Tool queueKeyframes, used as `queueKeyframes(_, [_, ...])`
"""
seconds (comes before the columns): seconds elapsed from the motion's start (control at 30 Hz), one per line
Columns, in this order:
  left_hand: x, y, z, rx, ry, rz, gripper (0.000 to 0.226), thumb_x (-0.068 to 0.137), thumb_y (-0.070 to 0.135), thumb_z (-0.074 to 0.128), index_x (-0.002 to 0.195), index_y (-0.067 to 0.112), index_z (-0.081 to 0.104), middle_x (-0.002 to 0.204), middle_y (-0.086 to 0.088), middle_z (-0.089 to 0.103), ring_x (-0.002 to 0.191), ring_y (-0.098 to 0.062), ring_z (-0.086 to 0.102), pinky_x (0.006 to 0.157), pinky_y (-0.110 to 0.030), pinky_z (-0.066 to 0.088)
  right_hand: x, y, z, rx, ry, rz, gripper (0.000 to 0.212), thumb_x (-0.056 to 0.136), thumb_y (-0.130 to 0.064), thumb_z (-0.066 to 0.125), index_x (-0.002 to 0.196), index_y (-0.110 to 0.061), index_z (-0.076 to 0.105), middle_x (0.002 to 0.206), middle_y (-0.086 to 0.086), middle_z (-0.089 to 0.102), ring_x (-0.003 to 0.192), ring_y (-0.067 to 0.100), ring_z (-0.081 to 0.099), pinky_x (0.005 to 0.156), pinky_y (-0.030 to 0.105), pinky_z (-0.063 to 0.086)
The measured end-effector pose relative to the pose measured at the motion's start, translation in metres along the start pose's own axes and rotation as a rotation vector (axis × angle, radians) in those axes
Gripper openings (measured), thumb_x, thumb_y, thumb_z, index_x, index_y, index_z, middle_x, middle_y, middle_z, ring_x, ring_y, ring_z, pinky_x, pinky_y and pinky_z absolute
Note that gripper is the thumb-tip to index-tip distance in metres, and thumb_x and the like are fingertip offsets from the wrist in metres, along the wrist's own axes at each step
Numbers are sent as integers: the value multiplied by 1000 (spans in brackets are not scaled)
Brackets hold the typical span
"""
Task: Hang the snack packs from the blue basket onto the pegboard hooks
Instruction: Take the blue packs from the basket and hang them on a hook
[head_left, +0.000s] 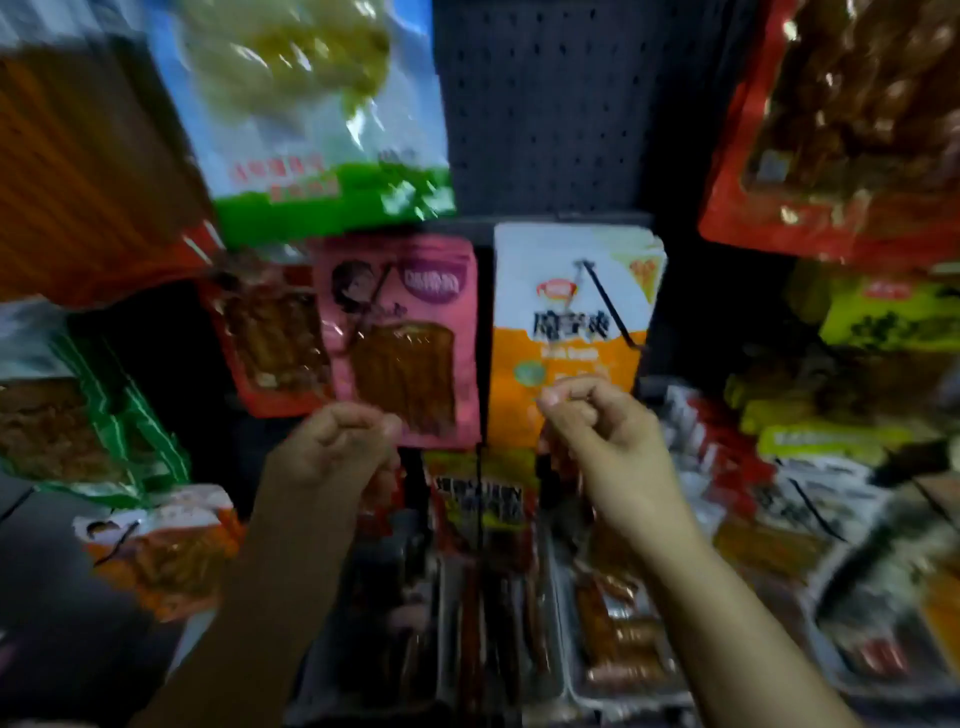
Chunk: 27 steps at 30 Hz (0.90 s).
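My left hand (337, 447) is raised in front of the pegboard (545, 104), fingers curled shut, just below the lower left corner of a hanging pink snack pack (410, 332). My right hand (597, 426) is pinched shut at the bottom edge of a hanging white and orange snack pack (566, 312). I make out nothing between the fingers of either hand, but the picture is blurred. A red and yellow snack pack (480, 499) hangs between and below my hands. The blue basket is out of view.
Packs crowd the board: a blue and green one (311, 114) top left, a red one (841, 119) top right, yellow-green ones (883, 322) at right, green-edged (93, 410) and orange (166, 551) ones at left. Long black hooks (608, 306) stick out. More packs lie below at right.
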<state>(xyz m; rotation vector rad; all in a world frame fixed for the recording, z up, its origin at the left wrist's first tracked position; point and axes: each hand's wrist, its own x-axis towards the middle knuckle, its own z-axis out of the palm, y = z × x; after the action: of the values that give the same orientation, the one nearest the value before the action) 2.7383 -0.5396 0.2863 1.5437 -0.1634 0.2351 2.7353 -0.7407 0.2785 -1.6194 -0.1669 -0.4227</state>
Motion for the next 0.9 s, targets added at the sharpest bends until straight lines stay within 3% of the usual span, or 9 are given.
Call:
queueKeyframes(0.13, [-51, -55, 71, 51, -238, -95, 10, 83, 12, 62, 76, 18, 59, 51, 9, 60, 47, 3, 52, 48, -12, 43, -78, 47, -63, -18, 94, 184, 15, 91, -16, 60, 77, -20, 59, 51, -5, 55, 46, 7, 44, 47, 22, 36])
queueKeyframes(0.23, [-86, -114, 128, 131, -393, -226, 21, 89, -1, 55, 81, 18, 58, 62, 6, 60, 50, 4, 53, 55, -14, 46, -143, 92, -117, -42, 259, 351, 19, 90, -7, 60, 75, -19, 59, 52, -4, 52, 46, 7, 43, 45, 15, 36])
queueKeyframes(0.33, [-127, -183, 180, 193, -564, -376, 10, 90, 0, 55, 92, 9, 59, 72, 1, 60, 53, 5, 54, 56, -11, 47, -213, 147, -174, -129, 401, 557, 25, 90, -3, 59, 73, -21, 59, 53, -2, 56, 45, 0, 47, 48, 12, 38])
queueKeyframes(0.4, [-158, -238, 209, 240, -660, -472, 12, 90, -2, 55, 101, 4, 57, 77, -1, 60, 57, 7, 56, 59, -9, 47, -261, 189, -207, -180, 494, 714, 22, 91, -7, 59, 74, -21, 57, 55, -3, 58, 45, -3, 50, 51, 18, 40])
queueKeyframes(0.5, [-207, -328, 246, 346, -797, -599, 17, 89, -3, 56, 104, 2, 56, 76, -2, 58, 58, 5, 55, 71, -23, 47, -334, 261, -245, -278, 583, 933, 18, 89, -12, 62, 75, -22, 58, 64, 1, 60, 55, 6, 57, 61, 32, 47])
queueKeyframes(0.57, [-241, -393, 266, 396, -882, -685, 18, 87, -4, 58, 102, 4, 57, 74, -3, 59, 63, -5, 55, 77, -32, 45, -382, 317, -263, -350, 569, 1072, 17, 88, -15, 63, 75, -24, 57, 70, 3, 62, 66, 18, 59, 69, 37, 48])
queueKeyframes(0.67, [-290, -495, 292, 472, -1011, -745, 20, 85, -6, 60, 95, 10, 56, 86, -12, 62, 64, -3, 58, 79, -29, 48, -448, 407, -278, -476, 487, 1249, 8, 86, -25, 66, 90, -19, 63, 76, -2, 64, 74, 16, 60, 66, 25, 41])
queueKeyframes(0.77, [-332, -596, 316, 525, -1037, -812, 19, 86, -4, 60, 101, 6, 57, 84, -8, 60, 49, 12, 53, 59, -8, 44, -496, 500, -286, -513, 361, 1331, 24, 87, -29, 64, 104, -12, 63, 92, 7, 69, 88, 25, 64, 77, 34, 50])
queueKeyframes(0.9, [-369, -699, 347, 567, -942, -922, 21, 89, 4, 59, 110, 5, 55, 84, -1, 56, 48, 3, 53, 45, -8, 40, -533, 610, -301, -564, 223, 1403, 29, 90, -30, 62, 112, -11, 64, 105, 18, 70, 98, 33, 64, 77, 35, 47])
